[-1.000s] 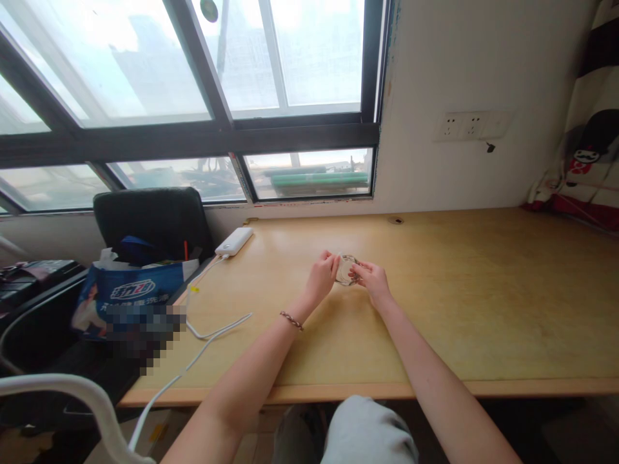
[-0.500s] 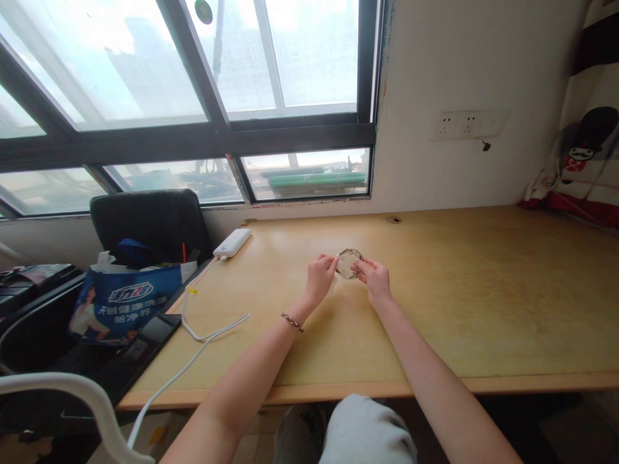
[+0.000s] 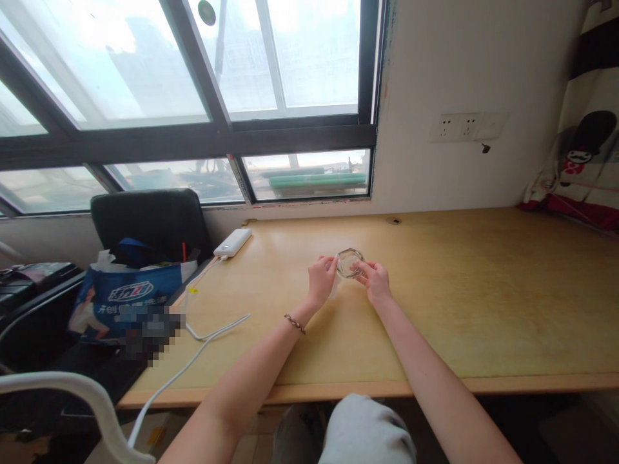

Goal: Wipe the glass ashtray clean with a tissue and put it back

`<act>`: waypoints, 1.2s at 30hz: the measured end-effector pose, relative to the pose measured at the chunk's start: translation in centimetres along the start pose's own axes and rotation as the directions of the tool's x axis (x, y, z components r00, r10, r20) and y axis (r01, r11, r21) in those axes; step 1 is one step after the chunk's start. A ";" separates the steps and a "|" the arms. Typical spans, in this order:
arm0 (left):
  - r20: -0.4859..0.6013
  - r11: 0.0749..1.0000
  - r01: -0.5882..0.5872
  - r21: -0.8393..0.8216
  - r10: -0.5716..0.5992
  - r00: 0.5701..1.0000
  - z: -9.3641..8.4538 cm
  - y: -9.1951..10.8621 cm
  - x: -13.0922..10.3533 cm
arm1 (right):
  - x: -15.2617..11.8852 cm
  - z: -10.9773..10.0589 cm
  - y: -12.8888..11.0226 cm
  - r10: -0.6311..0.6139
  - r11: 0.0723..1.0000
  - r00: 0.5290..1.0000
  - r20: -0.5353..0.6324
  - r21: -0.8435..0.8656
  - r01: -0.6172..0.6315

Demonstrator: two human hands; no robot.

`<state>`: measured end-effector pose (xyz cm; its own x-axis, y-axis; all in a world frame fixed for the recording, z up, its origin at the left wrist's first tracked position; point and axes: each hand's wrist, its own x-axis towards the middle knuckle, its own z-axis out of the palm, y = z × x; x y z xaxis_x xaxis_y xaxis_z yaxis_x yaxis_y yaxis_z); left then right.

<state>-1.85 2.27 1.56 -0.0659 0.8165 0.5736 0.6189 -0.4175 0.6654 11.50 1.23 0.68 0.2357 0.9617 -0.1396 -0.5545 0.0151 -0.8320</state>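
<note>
Wooden desk (image 3: 483, 303) ran under a dark-framed window (image 3: 193, 135); sockets (image 3: 467, 126) on the white wall. Left hand (image 3: 320, 279) and right hand (image 3: 374, 281) pinched a small clear glass object (image 3: 349, 263) between fingertips, above mid-desk. White power bank (image 3: 233, 242) lay by the sill.

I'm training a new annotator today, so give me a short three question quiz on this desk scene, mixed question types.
1. True or false: both hands touch the small clear glass object.
2. Multiple choice: the white power bank lies A) at the desk's far left corner near the window, B) beside the wall sockets, C) on the black chair.
3. Fill in: the braided bracelet is on the ___ wrist.

Key
1. True: the left hand and the right hand hold it between their fingertips over the wooden desk.
2. A; a white cable runs from it.
3. Left.
</note>
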 end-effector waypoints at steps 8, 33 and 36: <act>0.006 0.995 -0.093 -0.039 0.093 0.996 -0.2 0.4 -0.4 | 0.5 -0.4 0.4 0.108 0.983 0.993 0.039 0.142 -0.112; 0.262 0.808 -0.485 0.335 0.415 0.871 0.5 1.7 -2.3 | 0.9 -0.5 0.8 0.087 0.950 0.989 0.118 0.288 -0.118; 0.276 0.787 -0.528 0.320 0.456 0.846 0.7 1.6 -2.6 | 0.6 -0.4 0.6 0.095 0.948 0.990 0.103 0.295 -0.121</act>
<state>-0.10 -0.20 0.82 0.4420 0.6108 0.6570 0.7724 -0.6315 0.0674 11.62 1.75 -0.09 0.0986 0.9819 -0.1618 -0.7899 -0.0217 -0.6129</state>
